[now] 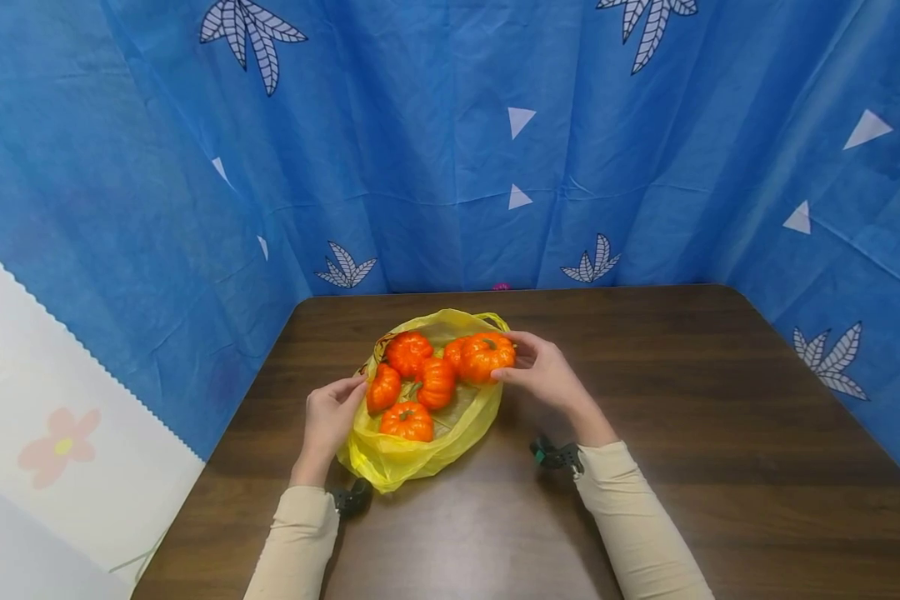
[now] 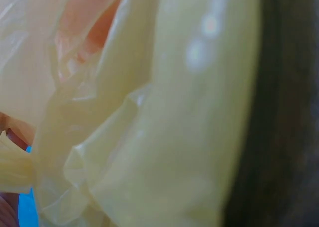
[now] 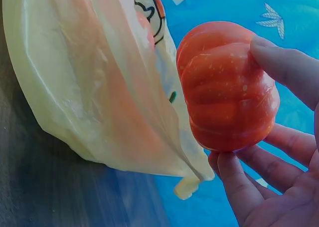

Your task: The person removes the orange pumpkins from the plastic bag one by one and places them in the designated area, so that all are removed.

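Observation:
A yellow plastic bag [image 1: 465, 423] lies spread open at the middle of the table, with several small orange pumpkins [image 1: 409, 422] inside. My left hand [image 1: 330, 417] pinches the bag's left rim. In the left wrist view the crumpled bag wall [image 2: 199, 127] fills most of the picture and hides much of that hand. At the bag's right rim my right hand [image 1: 543, 375] holds an orange pumpkin [image 1: 487, 357] between thumb and fingers. The right wrist view shows this pumpkin [image 3: 227, 87] gripped beside the bag's opening, apart from the bag's wall [image 3: 84, 92].
The dark wooden table [image 1: 682, 400] extends on both sides of the bag. Behind it hangs a blue curtain [image 1: 435, 150] with leaf and triangle prints. A white cloth with a flower print [image 1: 60, 446] hangs at the left. Each wrist wears a black camera mount [image 1: 555, 454].

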A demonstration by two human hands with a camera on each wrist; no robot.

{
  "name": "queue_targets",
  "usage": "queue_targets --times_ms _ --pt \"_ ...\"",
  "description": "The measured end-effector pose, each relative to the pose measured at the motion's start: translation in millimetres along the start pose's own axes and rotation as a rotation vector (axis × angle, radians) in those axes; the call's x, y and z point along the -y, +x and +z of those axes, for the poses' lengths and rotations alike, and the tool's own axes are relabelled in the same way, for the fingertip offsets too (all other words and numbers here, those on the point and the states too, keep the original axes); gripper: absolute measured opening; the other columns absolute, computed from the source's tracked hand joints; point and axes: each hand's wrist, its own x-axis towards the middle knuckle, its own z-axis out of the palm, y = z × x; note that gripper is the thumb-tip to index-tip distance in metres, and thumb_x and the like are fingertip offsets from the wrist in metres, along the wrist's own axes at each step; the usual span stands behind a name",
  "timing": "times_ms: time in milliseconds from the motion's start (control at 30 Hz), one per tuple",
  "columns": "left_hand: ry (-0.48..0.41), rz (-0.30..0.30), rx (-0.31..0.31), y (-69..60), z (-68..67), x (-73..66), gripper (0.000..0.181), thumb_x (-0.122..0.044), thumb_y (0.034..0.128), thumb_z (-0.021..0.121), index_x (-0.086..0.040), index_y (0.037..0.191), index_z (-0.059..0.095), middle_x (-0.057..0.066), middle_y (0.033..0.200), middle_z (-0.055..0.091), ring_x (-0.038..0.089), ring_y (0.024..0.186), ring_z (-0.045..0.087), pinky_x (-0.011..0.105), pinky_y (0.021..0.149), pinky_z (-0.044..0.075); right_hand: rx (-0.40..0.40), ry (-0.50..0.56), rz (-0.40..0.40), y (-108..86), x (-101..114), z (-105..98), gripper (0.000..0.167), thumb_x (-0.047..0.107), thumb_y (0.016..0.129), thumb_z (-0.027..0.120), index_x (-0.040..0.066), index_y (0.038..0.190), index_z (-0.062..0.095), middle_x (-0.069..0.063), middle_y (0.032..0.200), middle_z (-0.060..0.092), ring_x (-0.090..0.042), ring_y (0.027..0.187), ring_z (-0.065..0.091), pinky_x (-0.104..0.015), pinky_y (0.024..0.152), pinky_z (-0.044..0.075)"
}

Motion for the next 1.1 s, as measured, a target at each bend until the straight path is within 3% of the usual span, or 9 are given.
queue_targets --times_ms 367,667,1100 --pt "0.014 0.01 -0.001 -0.3 -0.7 0.5 0.024 -0.016 0.095 0.069 -0.004 0.115 0.075 0.017 0.116 0.074 0.029 0.101 0.072 0.038 0.089 0.059 -0.054 0.022 0.003 -1.2 -0.4 -13.6 0.076 0.027 0.083 0.083 0.006 0.147 0.048 -0.017 0.149 0.051 -0.037 0.13 0.057 -0.046 0.104 0.051" --pt "0.017 0.0 0.003 -0.2 -1.0 0.6 0.024 -0.016 0.0957 0.069 -0.005 0.116 0.075 0.016 0.117 0.073 0.03 0.102 0.071 0.039 0.09 0.059 -0.102 0.014 0.059 -4.0 -2.5 -27.2 0.077 0.032 0.085 0.081 0.011 0.149 0.046 -0.014 0.151 0.049 -0.036 0.133 0.054 -0.046 0.106 0.05" --pt "0.012 -0.017 0.002 -1.1 -0.8 0.5 0.024 -0.016 0.0953 0.069 -0.005 0.116 0.075 0.017 0.118 0.073 0.03 0.103 0.071 0.04 0.09 0.059 -0.165 0.034 0.058 -7.7 -10.2 -45.2 0.075 0.026 0.088 0.078 0.007 0.151 0.042 -0.02 0.15 0.048 -0.038 0.134 0.053 -0.046 0.107 0.047"
